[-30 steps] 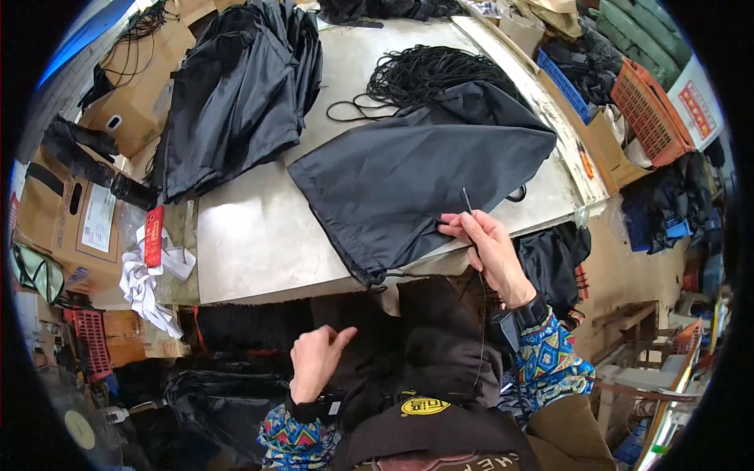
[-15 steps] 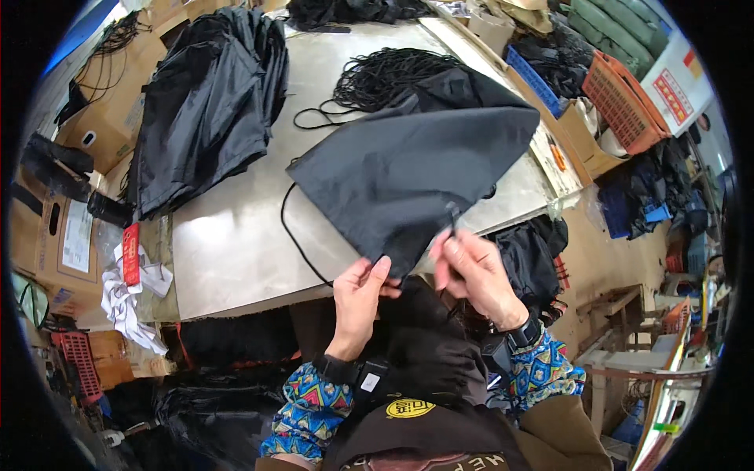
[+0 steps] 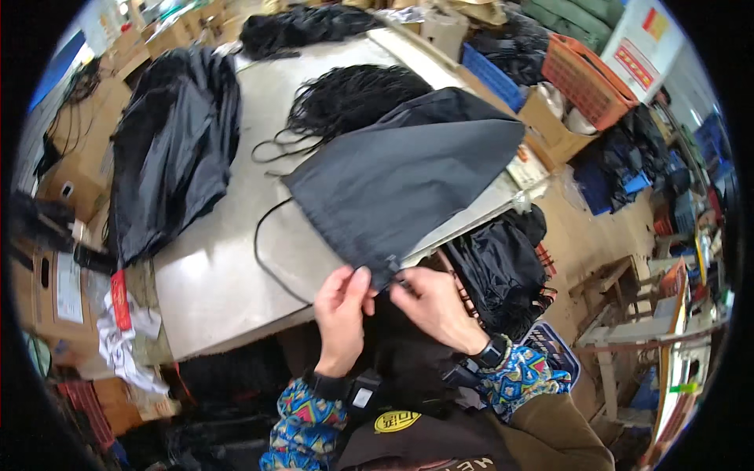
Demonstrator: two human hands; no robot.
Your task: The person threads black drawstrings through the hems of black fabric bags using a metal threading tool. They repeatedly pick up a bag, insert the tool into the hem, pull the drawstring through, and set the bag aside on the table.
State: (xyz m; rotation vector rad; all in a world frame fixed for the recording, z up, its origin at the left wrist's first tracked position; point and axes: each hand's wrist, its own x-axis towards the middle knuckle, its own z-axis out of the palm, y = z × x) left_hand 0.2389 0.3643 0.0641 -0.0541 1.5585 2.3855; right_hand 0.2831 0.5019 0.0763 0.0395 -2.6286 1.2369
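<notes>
A black drawstring bag (image 3: 400,177) lies across the front of the table, its narrow corner hanging toward me over the edge. My left hand (image 3: 343,310) pinches that corner between thumb and fingers. Right beside it, the fingers of my right hand (image 3: 436,306) are closed at the corner's right side; what they hold is too dark and small to make out. From the bag's left edge a black cord (image 3: 258,243) loops down toward my left hand. Behind the bag rests a heap of loose black cords (image 3: 349,102).
A stack of black fabric bags (image 3: 177,149) drapes over the table's (image 3: 208,294) left side. More black material (image 3: 306,30) lies at the far edge. Right of the table stand an orange crate (image 3: 585,78) and a blue basket (image 3: 491,74). Below sits a black fabric pile (image 3: 499,267).
My right hand has come down and left to the bag's corner, close to my left hand. The left keeps its pinch. The whole view has shifted somewhat.
</notes>
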